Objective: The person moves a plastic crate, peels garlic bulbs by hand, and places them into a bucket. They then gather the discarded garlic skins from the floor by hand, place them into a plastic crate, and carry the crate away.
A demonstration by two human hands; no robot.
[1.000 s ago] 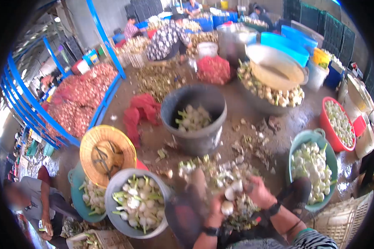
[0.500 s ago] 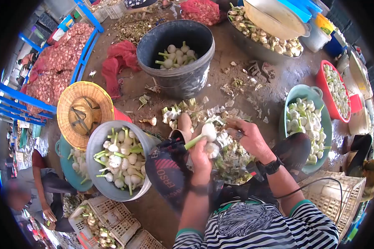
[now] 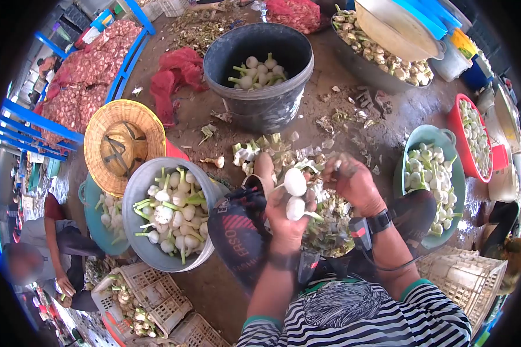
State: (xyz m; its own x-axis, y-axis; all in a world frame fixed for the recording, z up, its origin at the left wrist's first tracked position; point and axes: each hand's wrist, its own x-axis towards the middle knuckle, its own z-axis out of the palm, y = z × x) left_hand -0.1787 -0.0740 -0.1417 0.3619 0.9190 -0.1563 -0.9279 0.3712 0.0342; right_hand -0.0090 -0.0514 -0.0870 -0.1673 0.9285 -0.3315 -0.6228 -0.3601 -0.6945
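My left hand [image 3: 285, 224] is closed around two peeled white garlic bulbs [image 3: 295, 182]. The lower bulb [image 3: 296, 209] has a short green stem pointing right. To its right, my right hand [image 3: 358, 186] has its fingers curled together, and what they may pinch is too blurred to make out. Beneath both hands lies a pile of garlic skins and leaf scraps [image 3: 330, 225] between the knees. Close to my left knee, a grey bucket [image 3: 134, 231] holds many peeled bulbs with green stems.
A dark bucket [image 3: 260, 113] with several bulbs stands ahead. On the right are a green basin [image 3: 400, 168] and a red basin [image 3: 454, 118] of garlic. A straw hat [image 3: 101, 130] rests left, near a seated person [image 3: 55, 237]. Plastic crates [image 3: 162, 295] stand lower left.
The bulbs in my left hand have turned: the upper one's green stem no longer shows, and the lower one's stem now points right. My right hand has risen slightly and curled its fingers.
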